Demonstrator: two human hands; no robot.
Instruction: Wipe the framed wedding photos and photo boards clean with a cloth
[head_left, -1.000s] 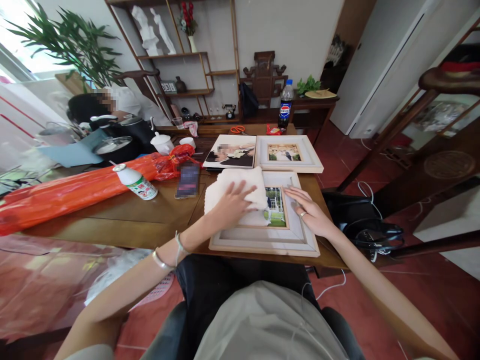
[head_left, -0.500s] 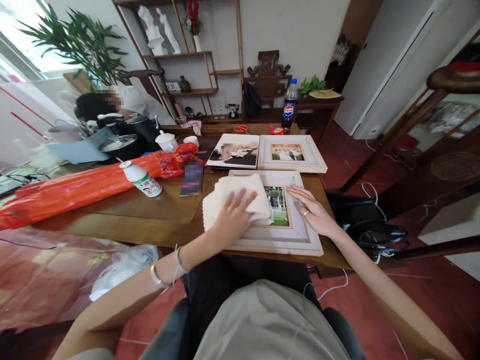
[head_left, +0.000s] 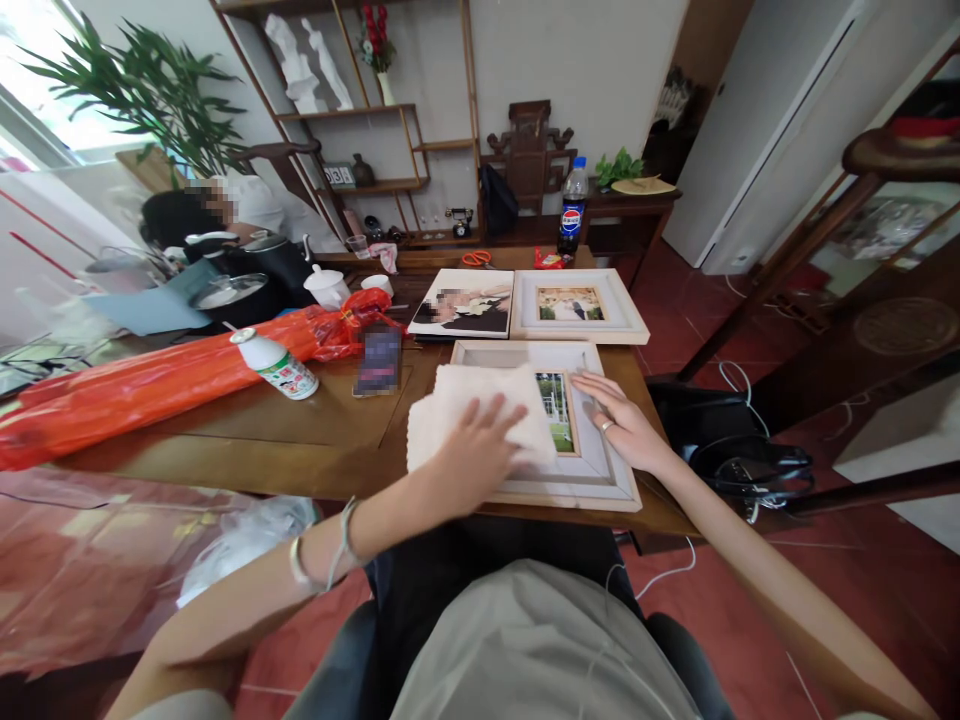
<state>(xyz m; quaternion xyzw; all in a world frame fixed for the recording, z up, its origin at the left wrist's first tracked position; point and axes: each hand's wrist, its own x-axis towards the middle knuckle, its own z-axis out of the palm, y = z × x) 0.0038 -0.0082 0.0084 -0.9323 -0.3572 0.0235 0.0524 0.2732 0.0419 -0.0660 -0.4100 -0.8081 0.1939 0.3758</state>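
A white cloth [head_left: 442, 400] is spread over the left part of a pale picture frame [head_left: 619, 490] lying flat on the table. My left hand [head_left: 476, 450] presses on the cloth from above with its fingers spread. To the right of the cloth, part of a photo [head_left: 559, 410] with green grass and white structures shows; the rest of it is covered. My right hand [head_left: 619, 420] lies flat on the frame's right side, fingers stretched out beside the photo, with a ring on one finger.
Behind lie a second framed photo [head_left: 570, 303] and a photo album [head_left: 465, 303]. A cola bottle [head_left: 572, 210], orange scissors [head_left: 475, 259], a phone [head_left: 378, 360], a white bottle [head_left: 277, 365] and a red plastic-wrapped bundle [head_left: 165, 370] are on the table. A person [head_left: 187, 215] is at far left.
My left hand and the cloth have shifted slightly right and toward me, covering more of the photo. My right hand stays in place on the frame.
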